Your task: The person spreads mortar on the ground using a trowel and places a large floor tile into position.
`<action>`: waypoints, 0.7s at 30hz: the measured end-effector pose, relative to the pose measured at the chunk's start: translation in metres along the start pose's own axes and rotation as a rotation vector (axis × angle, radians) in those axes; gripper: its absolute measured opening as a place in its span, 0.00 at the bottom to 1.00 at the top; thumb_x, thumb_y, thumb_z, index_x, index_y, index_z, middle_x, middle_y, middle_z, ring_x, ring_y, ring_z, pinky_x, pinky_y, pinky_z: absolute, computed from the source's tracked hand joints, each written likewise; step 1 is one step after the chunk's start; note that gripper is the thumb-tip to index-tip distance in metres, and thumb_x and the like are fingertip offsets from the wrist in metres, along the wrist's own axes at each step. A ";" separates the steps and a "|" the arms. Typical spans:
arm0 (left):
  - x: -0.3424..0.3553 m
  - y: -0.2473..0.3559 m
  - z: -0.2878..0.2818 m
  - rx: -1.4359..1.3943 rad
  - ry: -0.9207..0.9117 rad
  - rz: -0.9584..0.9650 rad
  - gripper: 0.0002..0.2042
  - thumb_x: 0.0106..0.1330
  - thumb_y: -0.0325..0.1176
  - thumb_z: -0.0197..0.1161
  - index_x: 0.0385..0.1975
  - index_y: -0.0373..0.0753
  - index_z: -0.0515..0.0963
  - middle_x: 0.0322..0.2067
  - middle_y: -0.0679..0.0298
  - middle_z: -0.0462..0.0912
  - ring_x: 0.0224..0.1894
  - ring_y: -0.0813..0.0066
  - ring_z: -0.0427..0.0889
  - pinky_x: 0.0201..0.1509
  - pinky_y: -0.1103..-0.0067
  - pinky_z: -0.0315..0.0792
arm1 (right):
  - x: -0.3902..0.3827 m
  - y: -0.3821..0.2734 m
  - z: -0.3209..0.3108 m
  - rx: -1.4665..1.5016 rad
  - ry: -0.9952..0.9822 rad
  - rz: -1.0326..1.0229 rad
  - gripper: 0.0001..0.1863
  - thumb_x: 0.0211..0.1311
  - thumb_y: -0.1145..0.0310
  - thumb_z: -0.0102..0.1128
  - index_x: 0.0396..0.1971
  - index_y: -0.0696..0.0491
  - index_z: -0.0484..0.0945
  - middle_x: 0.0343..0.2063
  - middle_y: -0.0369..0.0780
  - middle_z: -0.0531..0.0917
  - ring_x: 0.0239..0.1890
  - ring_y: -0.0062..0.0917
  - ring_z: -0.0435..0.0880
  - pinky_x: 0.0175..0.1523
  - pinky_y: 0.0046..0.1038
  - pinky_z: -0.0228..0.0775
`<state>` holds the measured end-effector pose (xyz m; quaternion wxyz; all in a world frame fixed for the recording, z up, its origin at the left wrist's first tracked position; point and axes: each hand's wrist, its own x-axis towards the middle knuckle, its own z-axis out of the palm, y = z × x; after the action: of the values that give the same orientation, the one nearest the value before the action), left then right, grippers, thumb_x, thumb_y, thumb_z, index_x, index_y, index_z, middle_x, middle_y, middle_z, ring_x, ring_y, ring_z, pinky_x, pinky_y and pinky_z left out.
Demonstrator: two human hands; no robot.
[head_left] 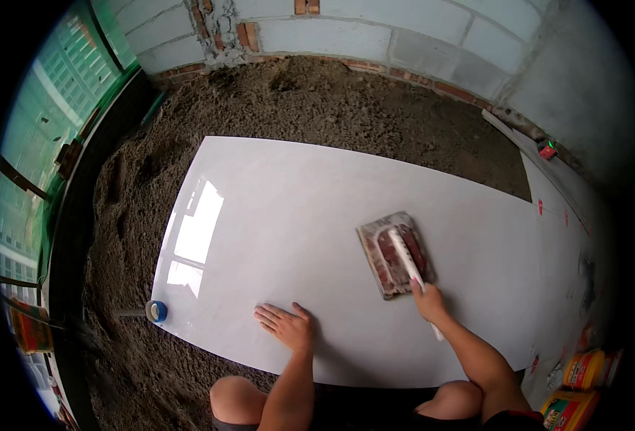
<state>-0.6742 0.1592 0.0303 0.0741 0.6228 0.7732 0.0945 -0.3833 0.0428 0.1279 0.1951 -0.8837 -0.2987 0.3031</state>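
Observation:
A big glossy white tile (281,215) lies in front of my knees on a bed of rough dark mortar (296,93). My left hand (287,327) rests flat on the tile near its front edge, fingers stretched out and holding nothing. To the right, my right hand (428,302) is closed round the long white handle of a flat rectangular tamper (383,260), worn and stained reddish and grey. The tamper's head is over the middle of the tile; slight blur hides whether it touches. A blue-and-white round item (157,311), resembling a tape roll, sits at the tile's left corner.
Further white tile (547,215) with red marks adjoins on the right, with a long straight strip (518,144) and a small red device (547,149) near the wall. Colourful containers (583,370) stand at lower right. Block walls (324,39) and a green-netted opening (52,122) border the mortar.

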 end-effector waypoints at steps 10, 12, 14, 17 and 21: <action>0.036 -0.016 -0.008 -0.013 -0.013 -0.044 0.39 0.65 0.48 0.48 0.66 0.20 0.48 0.70 0.38 0.42 0.74 0.45 0.36 0.74 0.59 0.32 | 0.009 -0.279 -0.074 0.383 -0.039 -0.330 0.29 0.70 0.43 0.43 0.20 0.53 0.68 0.13 0.31 0.67 0.14 0.16 0.66 0.19 0.23 0.59; 0.036 -0.020 -0.008 -0.025 -0.012 -0.047 0.39 0.65 0.48 0.48 0.66 0.20 0.48 0.70 0.38 0.42 0.74 0.45 0.36 0.74 0.59 0.32 | -0.003 -0.339 -0.080 0.546 0.028 -0.585 0.26 0.72 0.46 0.43 0.20 0.52 0.66 0.13 0.28 0.63 0.14 0.13 0.61 0.19 0.20 0.54; 0.033 -0.009 -0.012 -0.071 -0.043 -0.054 0.39 0.65 0.48 0.48 0.66 0.20 0.49 0.70 0.38 0.41 0.74 0.45 0.36 0.74 0.59 0.32 | 0.008 -0.362 -0.063 0.600 0.100 -0.807 0.25 0.72 0.48 0.43 0.21 0.53 0.66 0.13 0.28 0.63 0.15 0.13 0.61 0.21 0.20 0.53; 0.034 -0.011 -0.014 -0.107 -0.073 -0.064 0.39 0.64 0.48 0.49 0.66 0.20 0.49 0.70 0.38 0.41 0.74 0.44 0.36 0.74 0.59 0.32 | 0.025 -0.335 0.017 0.552 0.139 -0.908 0.26 0.72 0.49 0.43 0.24 0.57 0.67 0.16 0.32 0.67 0.19 0.18 0.64 0.24 0.25 0.58; 0.033 -0.008 -0.012 -0.115 -0.113 -0.069 0.38 0.66 0.48 0.47 0.66 0.21 0.50 0.70 0.38 0.42 0.74 0.45 0.36 0.74 0.59 0.32 | 0.072 -0.213 0.108 -0.223 -0.253 -0.318 0.34 0.68 0.41 0.41 0.37 0.61 0.78 0.31 0.58 0.81 0.41 0.54 0.79 0.47 0.45 0.70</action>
<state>-0.6914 0.1893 0.0405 0.1563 0.5947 0.7822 0.1007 -0.4953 0.2656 0.1298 0.1027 -0.7965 -0.4879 0.3420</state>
